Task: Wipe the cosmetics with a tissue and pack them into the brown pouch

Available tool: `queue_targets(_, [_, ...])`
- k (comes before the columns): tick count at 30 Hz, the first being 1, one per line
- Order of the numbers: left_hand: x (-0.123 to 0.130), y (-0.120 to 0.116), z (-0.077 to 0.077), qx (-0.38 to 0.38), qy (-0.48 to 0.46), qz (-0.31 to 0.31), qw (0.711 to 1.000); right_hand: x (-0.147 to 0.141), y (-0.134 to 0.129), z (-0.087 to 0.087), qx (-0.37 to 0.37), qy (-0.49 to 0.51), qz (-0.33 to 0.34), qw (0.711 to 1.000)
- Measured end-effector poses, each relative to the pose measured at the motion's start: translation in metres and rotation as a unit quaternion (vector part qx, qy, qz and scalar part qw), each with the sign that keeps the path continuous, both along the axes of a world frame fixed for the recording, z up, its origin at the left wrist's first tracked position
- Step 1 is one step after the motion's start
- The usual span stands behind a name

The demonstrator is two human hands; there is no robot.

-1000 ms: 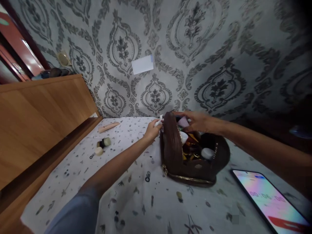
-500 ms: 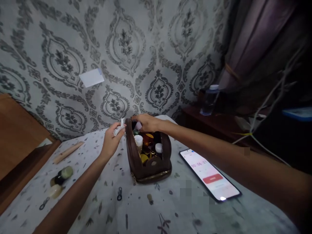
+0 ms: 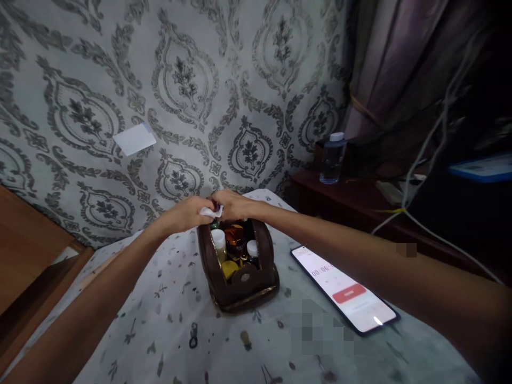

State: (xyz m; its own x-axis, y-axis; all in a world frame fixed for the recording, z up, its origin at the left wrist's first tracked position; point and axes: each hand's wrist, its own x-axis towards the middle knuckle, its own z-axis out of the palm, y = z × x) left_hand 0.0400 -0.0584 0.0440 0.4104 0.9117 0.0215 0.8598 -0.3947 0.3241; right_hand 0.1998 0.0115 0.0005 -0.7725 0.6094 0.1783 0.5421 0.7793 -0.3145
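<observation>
A brown zippered bag (image 3: 244,290) stands open on the patterned white cloth (image 3: 168,330). Inside it are a white-capped jar (image 3: 218,240), an amber container (image 3: 235,234), another white-capped item (image 3: 252,248) and a yellow lid (image 3: 229,269). Over the bag's far left corner, my left hand (image 3: 188,213) is closed on a crumpled white tissue (image 3: 211,212). My right hand (image 3: 232,205) meets it there, fingers closed around a small dark reddish item (image 3: 217,206) that is mostly hidden, with the tissue against it.
A phone (image 3: 348,293) showing a timer lies right of the bag. Behind it, a clear bottle (image 3: 333,160) stands on a dark red table (image 3: 308,186) beside white cables. Wooden furniture (image 3: 32,245) is at the left; patterned wall behind.
My left hand has moved right with the tissue to meet my right hand. My right hand has lifted slightly out of the bag with the small item. The view has shifted a little.
</observation>
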Motion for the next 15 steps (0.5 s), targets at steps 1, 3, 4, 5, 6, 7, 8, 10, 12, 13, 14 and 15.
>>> queue_targets(1, [0.000,0.000,0.000,-0.001,-0.004,-0.002,1.000,-0.001,0.000,0.000,-0.004,0.000,0.001,1.000])
queue_targets(3, [0.000,0.000,-0.002,0.005,-0.024,0.004,1.000,0.000,0.000,0.002,-0.012,-0.003,0.006,1.000])
queue_targets(4, [-0.001,-0.001,-0.004,0.010,-0.035,0.012,0.999,0.001,-0.001,0.004,-0.012,-0.005,0.014,1.000])
queue_targets(5, [-0.001,-0.001,-0.005,0.016,-0.042,0.020,0.999,0.002,-0.003,0.005,-0.012,-0.006,0.023,1.000])
queue_targets(6, [-0.002,-0.001,-0.006,0.021,-0.044,0.026,0.998,0.003,-0.004,0.007,-0.011,-0.009,0.034,0.999])
queue_targets(7, [-0.003,-0.002,-0.008,0.026,-0.041,0.030,0.998,0.005,-0.005,0.009,-0.011,-0.012,0.044,0.999])
queue_targets(8, [-0.004,-0.002,-0.009,0.030,-0.036,0.031,0.998,0.006,-0.007,0.011,-0.014,-0.016,0.053,0.998])
queue_targets(10, [-0.005,-0.002,-0.011,0.036,-0.030,0.031,0.998,0.008,-0.008,0.014,-0.024,-0.025,0.063,0.997])
queue_targets(12, [-0.005,-0.003,-0.013,0.042,-0.035,0.032,0.998,0.010,-0.009,0.016,-0.035,-0.031,0.066,0.997])
queue_targets(13, [-0.006,-0.003,-0.013,0.044,-0.041,0.032,0.998,0.011,-0.009,0.017,-0.039,-0.031,0.065,0.997])
queue_targets(14, [-0.006,-0.003,-0.014,0.047,-0.049,0.031,0.997,0.011,-0.010,0.018,-0.040,-0.029,0.064,0.997])
queue_targets(15, [-0.007,-0.003,-0.015,0.050,-0.059,0.032,0.997,0.012,-0.011,0.018,-0.039,-0.026,0.063,0.997])
